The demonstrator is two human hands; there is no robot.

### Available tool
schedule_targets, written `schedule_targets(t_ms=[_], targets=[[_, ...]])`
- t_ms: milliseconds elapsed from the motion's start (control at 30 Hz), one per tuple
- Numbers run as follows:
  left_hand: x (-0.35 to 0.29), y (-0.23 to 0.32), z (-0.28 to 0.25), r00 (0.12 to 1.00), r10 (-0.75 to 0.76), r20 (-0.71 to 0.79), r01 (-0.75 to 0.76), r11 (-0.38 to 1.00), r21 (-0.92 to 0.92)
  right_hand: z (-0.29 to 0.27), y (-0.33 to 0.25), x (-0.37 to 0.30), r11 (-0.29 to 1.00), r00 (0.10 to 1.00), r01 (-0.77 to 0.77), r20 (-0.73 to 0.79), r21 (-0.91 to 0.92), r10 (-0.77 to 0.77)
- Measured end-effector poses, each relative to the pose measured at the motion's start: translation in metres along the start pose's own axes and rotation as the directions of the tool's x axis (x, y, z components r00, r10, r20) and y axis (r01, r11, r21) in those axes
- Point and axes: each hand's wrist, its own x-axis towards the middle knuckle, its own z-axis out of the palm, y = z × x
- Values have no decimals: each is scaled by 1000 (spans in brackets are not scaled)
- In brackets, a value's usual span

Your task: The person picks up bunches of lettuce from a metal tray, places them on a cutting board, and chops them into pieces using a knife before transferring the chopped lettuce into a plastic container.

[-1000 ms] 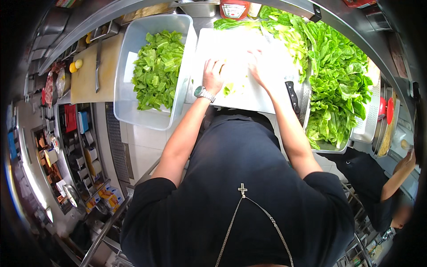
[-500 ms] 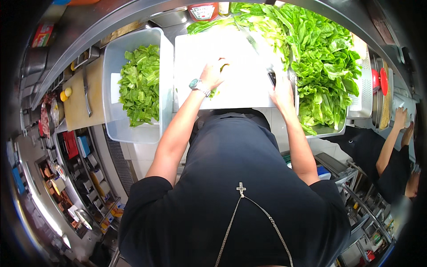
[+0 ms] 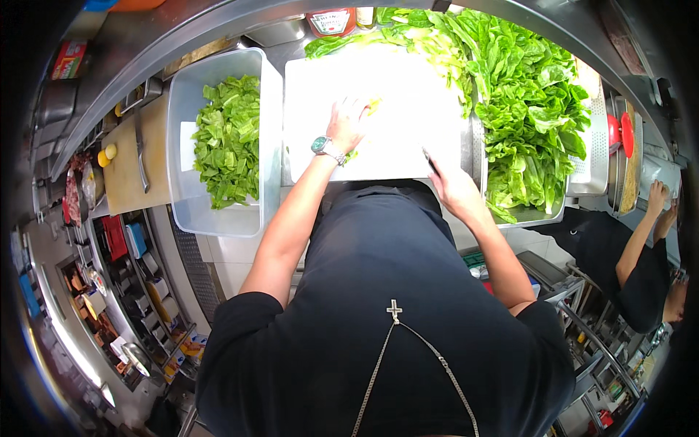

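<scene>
On the white cutting board [image 3: 404, 80], my left hand [image 3: 346, 125] is closed, its fingertips at a small yellow-green lettuce piece [image 3: 373, 106]. Green scraps peek out beneath that wrist. My right hand [image 3: 457, 189] grips the dark handle of a knife [image 3: 433, 166] by the board's near right corner. Glare hides most of the blade. Left of the board, a clear plastic tub [image 3: 273, 109] holds cut lettuce [image 3: 231, 138]. Whole lettuce leaves [image 3: 528, 109] are heaped in a metal tray [image 3: 542, 215] on the right, and more lie along the board's far edge.
A ketchup bottle [image 3: 331, 22] stands behind the board. Farther left, another knife [image 3: 140, 153] rests on a tan board [image 3: 116, 186]. A metal rail [image 3: 196, 47] arches across the far side. At the right, another person's arm [image 3: 635, 237] reaches over a counter.
My right hand has drawn the knife nearer to me and slightly left, away from the far lettuce. My left hand stays almost in place, its fingers shifting slightly.
</scene>
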Motion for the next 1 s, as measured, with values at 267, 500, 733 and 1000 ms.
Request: schedule_targets(t_ms=[267,500,733,1000], targets=[[0,-7,6,996,77,-46,-75,997,36,61,19,40,992,988,79,-124,-96,-91],[-6,-1,-7,999,16,-44,-21,994,-110,42,31,69,999,996,-31,-82,27,33],[-18,11,-14,967,31,-252,-56,994,-93,21,16,27,997,978,37,-201,-61,-48],[-18,3,0,987,3,-161,10,997,80,0,-34,-13,1000,994,-26,103,-7,27]])
